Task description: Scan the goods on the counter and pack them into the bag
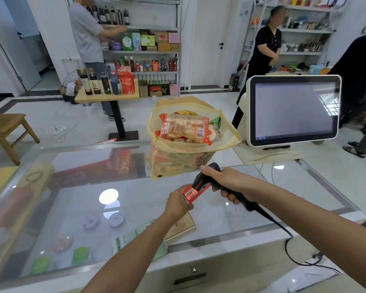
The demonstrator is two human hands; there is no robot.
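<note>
Gripping a small red box (191, 194) over the glass counter (135, 187), left hand (178, 205) curls round it, barcode up; right hand (224, 182) wraps the black corded scanner (200, 180), nose just beside the box. Behind, the thin yellow bag (178, 163) stands open, full of crinkly snack packs (184, 127).

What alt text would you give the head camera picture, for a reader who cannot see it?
A person's left hand holds a small red box with its barcode under the black scanner gripped in the right hand, above a glass counter. Behind stands a yellow bag filled with snack packs, beside a white checkout screen.
</note>
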